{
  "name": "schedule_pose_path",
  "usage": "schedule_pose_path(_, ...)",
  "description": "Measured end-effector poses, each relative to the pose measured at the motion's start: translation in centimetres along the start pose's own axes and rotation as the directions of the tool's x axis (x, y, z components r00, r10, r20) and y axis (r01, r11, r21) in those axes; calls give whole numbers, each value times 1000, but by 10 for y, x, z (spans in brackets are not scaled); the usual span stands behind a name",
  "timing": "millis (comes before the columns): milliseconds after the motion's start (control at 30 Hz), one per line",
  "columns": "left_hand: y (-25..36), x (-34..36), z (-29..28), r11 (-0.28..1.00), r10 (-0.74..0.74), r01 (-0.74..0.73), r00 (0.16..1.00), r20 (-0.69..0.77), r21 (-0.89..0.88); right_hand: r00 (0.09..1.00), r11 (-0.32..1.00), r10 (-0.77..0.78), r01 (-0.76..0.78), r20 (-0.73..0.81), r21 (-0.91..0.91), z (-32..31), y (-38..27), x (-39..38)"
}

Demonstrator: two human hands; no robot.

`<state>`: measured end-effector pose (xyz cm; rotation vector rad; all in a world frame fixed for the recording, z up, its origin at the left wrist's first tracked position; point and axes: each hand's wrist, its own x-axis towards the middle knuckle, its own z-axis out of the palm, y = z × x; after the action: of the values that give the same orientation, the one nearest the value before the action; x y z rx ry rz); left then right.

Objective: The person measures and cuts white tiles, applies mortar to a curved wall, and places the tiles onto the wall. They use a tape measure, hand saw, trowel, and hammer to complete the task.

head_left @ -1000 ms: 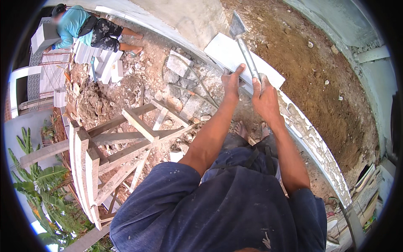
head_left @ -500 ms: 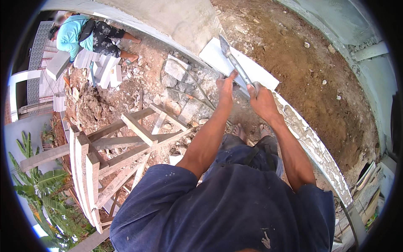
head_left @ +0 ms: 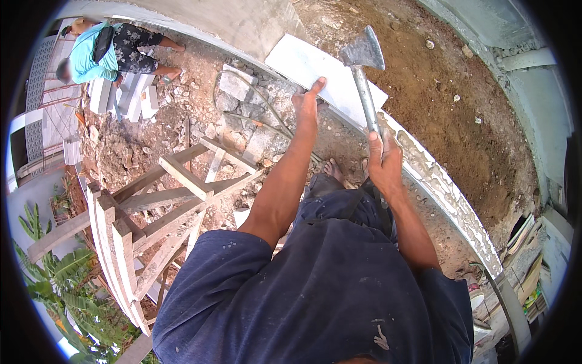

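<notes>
A hatchet (head_left: 365,97) with a broad, mortar-stained blade and a metal pipe handle is in my right hand (head_left: 386,159), its head raised over the far right part of a white building block (head_left: 306,60). My right fingers wrap the lower end of the handle. The block lies on top of a low wall (head_left: 445,188), beside a run of wet grey mortar. My left hand (head_left: 307,106) grips the block's near edge, thumb on top and the other fingers partly hidden at its side.
Brown soil (head_left: 448,109) lies beyond the wall. A wooden trestle (head_left: 176,206) stands at left, near rubble and a looped hose (head_left: 260,91). At far left a co-worker (head_left: 100,51) in a turquoise shirt bends over stacked blocks (head_left: 136,97). A taller grey wall (head_left: 242,24) rises ahead.
The hatchet has swung up and right, its blade now turned flat into view, and my right hand has slid lower. My left thumb now presses on the block's top. The co-worker has bent further down.
</notes>
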<state>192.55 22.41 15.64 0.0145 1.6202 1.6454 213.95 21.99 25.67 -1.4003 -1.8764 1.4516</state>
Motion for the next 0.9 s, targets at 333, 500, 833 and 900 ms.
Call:
schedule_pose_path(333, -3, -6, 7, 996, -21, 11, 993, -116, -90, 960, 954, -267, 276, 86, -120, 6, -70, 66)
schedule_pose_path(500, -7, -9, 15, 976, -17, -22, 985, -174, -217, 944, 897, -84, 211, 318, -389, 43, -30, 113)
schedule_pose_path(833, -5, -7, 26, 988, 3, -25, 990, -144, -153, 914, 904, 69, 113, 401, -412, 28, -23, 119)
schedule_pose_path(900, 0, 2, 11, 986, -18, -7, 989, -148, -164, 942, 935, -29, 144, 335, -324, 18, -26, 98)
